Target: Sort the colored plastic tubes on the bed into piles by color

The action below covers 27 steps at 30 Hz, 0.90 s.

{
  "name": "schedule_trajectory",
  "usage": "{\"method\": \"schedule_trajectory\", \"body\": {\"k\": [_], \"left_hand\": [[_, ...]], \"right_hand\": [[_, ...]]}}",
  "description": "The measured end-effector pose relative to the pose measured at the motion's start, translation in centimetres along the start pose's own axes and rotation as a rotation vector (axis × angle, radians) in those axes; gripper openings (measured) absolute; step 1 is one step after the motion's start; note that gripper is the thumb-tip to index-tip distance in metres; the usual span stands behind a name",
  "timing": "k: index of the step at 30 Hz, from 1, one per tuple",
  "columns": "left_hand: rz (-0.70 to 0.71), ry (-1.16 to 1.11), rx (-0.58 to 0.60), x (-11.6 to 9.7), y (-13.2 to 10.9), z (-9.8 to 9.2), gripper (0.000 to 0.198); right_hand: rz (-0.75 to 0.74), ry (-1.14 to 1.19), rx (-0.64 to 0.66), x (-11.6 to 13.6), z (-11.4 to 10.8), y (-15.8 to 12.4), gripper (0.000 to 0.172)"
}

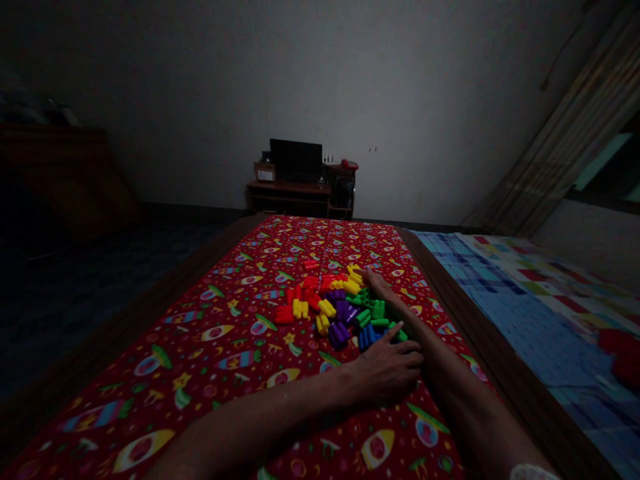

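A pile of small plastic blocks [336, 303] in red, yellow, purple, green and blue lies on a red patterned cloth [225, 333]. My left hand [387, 367] rests palm down on the cloth just in front of the pile, fingers loosely curled, thumb pointing at the blue blocks [369, 335]. It holds nothing. My right hand [379, 285] stretches along the pile's right side, fingers flat and touching the green and yellow blocks at the far end. My right forearm crosses behind the left hand.
The cloth covers a long wooden table [500, 373]. A blue checked mattress [530, 320] lies to the right. A low shelf with a dark screen [296, 160] stands at the far wall. The room is dim.
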<state>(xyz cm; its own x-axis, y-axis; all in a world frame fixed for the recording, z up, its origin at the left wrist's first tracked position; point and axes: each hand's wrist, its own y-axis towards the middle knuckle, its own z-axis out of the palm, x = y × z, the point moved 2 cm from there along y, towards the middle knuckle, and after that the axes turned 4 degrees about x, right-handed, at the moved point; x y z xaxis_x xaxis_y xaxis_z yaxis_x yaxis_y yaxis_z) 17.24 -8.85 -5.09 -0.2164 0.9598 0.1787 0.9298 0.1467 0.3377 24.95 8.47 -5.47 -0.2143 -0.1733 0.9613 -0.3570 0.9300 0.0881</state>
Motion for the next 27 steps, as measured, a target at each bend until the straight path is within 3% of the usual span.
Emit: {"method": "schedule_trajectory", "body": {"k": [2,4,9,12,16,20,24,27], "left_hand": [[-0.026,0.042,0.022,1.6,-1.0,0.1,0.018],[-0.096,0.097,0.034,3.4,-2.7,-0.6,0.017],[-0.396,0.164,0.061,7.8,-7.6,-3.3,0.02],[-0.583,0.104,0.046,10.0,-10.4,-4.4,0.03],[-0.789,-0.014,-0.001,13.0,-13.3,-4.5,0.036],[-0.931,-0.125,-0.061,16.0,-15.5,-3.8,0.037],[-0.965,-0.185,-0.153,16.3,-17.8,-4.5,0.044],[-0.851,-0.102,-0.099,13.2,-19.1,-6.0,0.05]], "right_hand": [[-0.01,0.055,0.092,0.9,1.1,0.2,0.08],[-0.036,0.107,0.115,1.7,0.9,0.0,0.081],[-0.017,-0.07,-0.069,0.6,-2.6,-3.3,0.08],[-0.014,-0.223,-0.154,-1.3,-3.0,-6.5,0.077],[-0.078,-0.316,-0.154,-1.8,-0.4,-8.7,0.073],[-0.081,-0.254,-0.128,0.2,3.9,-7.2,0.071],[-0.086,-0.204,0.003,3.0,6.8,-5.4,0.068],[-0.145,-0.245,0.061,4.1,5.5,-7.0,0.061]]}}
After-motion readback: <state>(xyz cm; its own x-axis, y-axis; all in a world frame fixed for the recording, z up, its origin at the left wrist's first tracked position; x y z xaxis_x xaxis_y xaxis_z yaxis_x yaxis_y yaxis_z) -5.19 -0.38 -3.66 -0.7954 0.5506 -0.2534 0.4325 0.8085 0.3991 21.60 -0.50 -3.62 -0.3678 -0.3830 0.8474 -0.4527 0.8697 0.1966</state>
